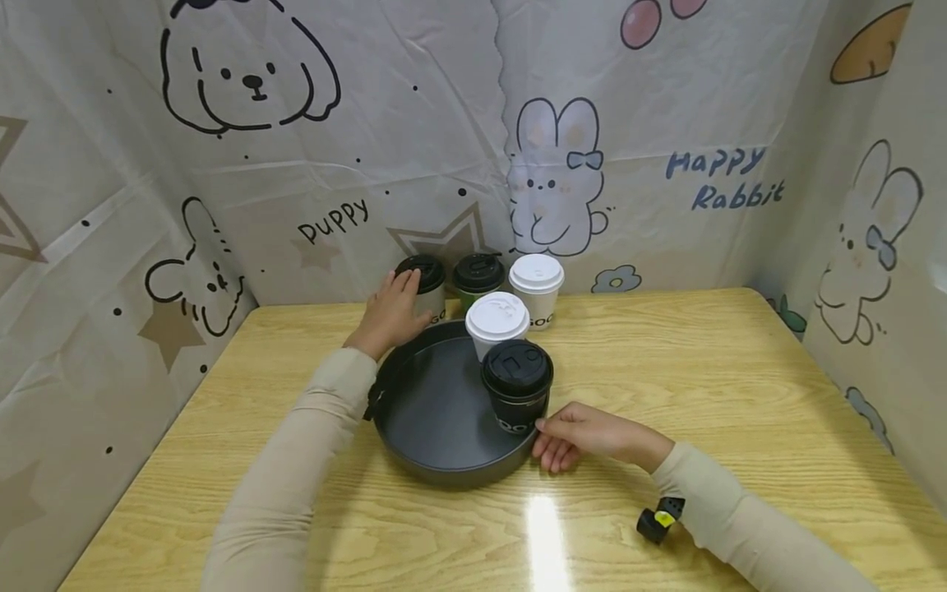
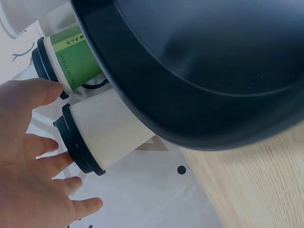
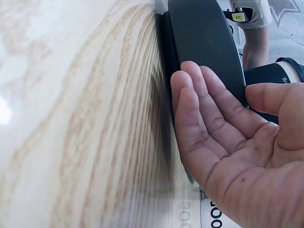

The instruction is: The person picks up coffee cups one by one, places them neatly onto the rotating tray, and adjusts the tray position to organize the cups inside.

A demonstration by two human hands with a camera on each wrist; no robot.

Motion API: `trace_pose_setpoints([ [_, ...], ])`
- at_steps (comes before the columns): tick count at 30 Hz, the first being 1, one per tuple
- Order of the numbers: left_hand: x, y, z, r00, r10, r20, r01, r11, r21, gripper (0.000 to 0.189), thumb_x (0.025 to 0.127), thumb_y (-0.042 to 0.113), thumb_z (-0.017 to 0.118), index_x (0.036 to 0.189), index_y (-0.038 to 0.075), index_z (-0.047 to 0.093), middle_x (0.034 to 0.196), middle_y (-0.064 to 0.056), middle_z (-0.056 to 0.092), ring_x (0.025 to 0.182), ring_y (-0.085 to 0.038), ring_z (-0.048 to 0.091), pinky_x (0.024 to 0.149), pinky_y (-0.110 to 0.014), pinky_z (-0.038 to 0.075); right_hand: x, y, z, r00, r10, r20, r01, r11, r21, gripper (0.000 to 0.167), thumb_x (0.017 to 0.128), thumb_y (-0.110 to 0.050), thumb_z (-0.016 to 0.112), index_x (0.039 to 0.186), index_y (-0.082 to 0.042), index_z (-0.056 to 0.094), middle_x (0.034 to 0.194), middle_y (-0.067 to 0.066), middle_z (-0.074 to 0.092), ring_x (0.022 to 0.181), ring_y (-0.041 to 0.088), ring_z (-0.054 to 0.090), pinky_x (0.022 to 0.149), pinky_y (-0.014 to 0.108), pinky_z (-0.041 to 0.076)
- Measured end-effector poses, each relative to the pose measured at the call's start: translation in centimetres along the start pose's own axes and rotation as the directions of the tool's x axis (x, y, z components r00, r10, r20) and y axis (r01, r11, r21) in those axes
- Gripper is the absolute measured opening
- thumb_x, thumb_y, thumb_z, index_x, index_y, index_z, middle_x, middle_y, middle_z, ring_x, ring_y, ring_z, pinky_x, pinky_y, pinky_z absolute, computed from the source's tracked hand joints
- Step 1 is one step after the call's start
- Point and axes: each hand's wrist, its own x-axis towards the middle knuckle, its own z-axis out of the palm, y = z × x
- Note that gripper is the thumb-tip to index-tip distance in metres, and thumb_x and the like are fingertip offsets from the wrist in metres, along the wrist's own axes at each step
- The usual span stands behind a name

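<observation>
In the head view, a round dark-grey pan sits on the yellow wood-grain table, with a black lidded paper cup inside at right; the left hand is at a white black-lidded paper cup on the far left. In the left wrist view, its grip is spread wide around that lid, without clasping. In the right wrist view, the right hand has a loose, half-open grip beside the pan's wall.

A round, dark, deep-walled pan lies flat on the table, short of the back edge. A black-lidded black cup stands upright inside it, by the right wall; a black-lidded white cup stands behind, near the table's back edge.
</observation>
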Motion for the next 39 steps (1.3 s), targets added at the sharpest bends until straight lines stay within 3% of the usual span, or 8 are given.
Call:
trace_pose_setpoints([
  [9,-0.1,-0.4,-0.4,0.999,0.025,-0.027,-0.024,1.000,0.014,0.075,0.096,0.031,0.055,0.151,-0.002,0.017,0.153,-0.024,0.023,0.143,-0.041,0.015,0.110,-0.060,0.020,0.0,0.0,0.0,1.000,0.000,-0.003,0.000,1.000,0.000,0.049,0.104,-0.023,0.038,0.100,0.018,0.063,0.081,0.012,0.070,0.068,0.011,0.065,0.063,0.023,0.055],
  [16,0.6,-0.6,-0.2,0.999,0.008,-0.044,-0.008,1.000,-0.010,0.068,0.096,0.032,0.053,0.150,0.001,0.027,0.153,-0.023,0.021,0.142,-0.038,0.016,0.109,-0.060,0.023,0.0,0.0,0.1,1.000,0.000,-0.010,0.000,1.000,0.001,0.048,0.104,-0.023,0.038,0.100,0.018,0.063,0.081,0.012,0.070,0.068,0.011,0.065,0.063,0.024,0.055],
  [22,1.3,-1.0,0.0,0.997,-0.031,-0.066,0.027,0.997,-0.068,0.075,0.095,0.031,0.056,0.153,0.005,0.017,0.157,-0.023,0.008,0.145,-0.040,0.008,0.108,-0.062,0.023,-0.1,0.1,0.1,1.000,0.001,-0.006,-0.001,1.000,0.011,0.048,0.104,-0.024,0.039,0.100,0.017,0.064,0.081,0.011,0.070,0.068,0.011,0.065,0.063,0.024,0.055],
  [28,2.1,-1.2,0.0,0.993,-0.044,-0.107,0.033,0.994,-0.106,0.075,0.094,0.033,0.056,0.153,0.006,0.019,0.156,-0.024,0.011,0.144,-0.041,0.012,0.106,-0.063,0.026,-0.1,0.0,0.0,1.000,0.000,-0.005,0.000,1.000,0.011,0.049,0.104,-0.025,0.039,0.100,0.017,0.064,0.081,0.010,0.070,0.068,0.011,0.065,0.063,0.023,0.055],
  [39,2.9,-0.9,0.5,0.990,-0.098,-0.099,0.086,0.989,-0.122,0.080,0.096,0.039,0.053,0.153,0.000,0.013,0.156,-0.027,0.011,0.143,-0.043,0.014,0.107,-0.062,0.026,0.0,0.1,0.0,1.000,-0.004,0.002,0.004,1.000,0.010,0.048,0.104,-0.024,0.039,0.100,0.017,0.064,0.083,0.013,0.070,0.069,0.011,0.065,0.062,0.023,0.054],
])
